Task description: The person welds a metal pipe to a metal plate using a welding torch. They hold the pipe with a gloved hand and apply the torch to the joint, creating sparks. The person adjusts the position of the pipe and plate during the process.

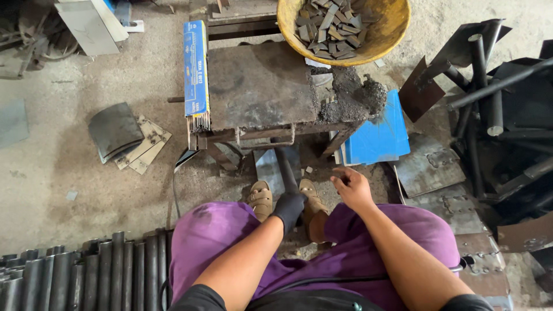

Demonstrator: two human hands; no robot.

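The gloved left hand [289, 205] clamps a dark round steel pipe [286, 170] slanting down between the sandalled feet, below the rusty flat-topped metal stand [259, 86]. The bare right hand [351, 185] hovers loosely open, empty.

A yellow basin [387, 34] of metal scraps sat at the table's [259, 86] far right corner; a blue box [196, 66] of welding rods lay along its left edge.
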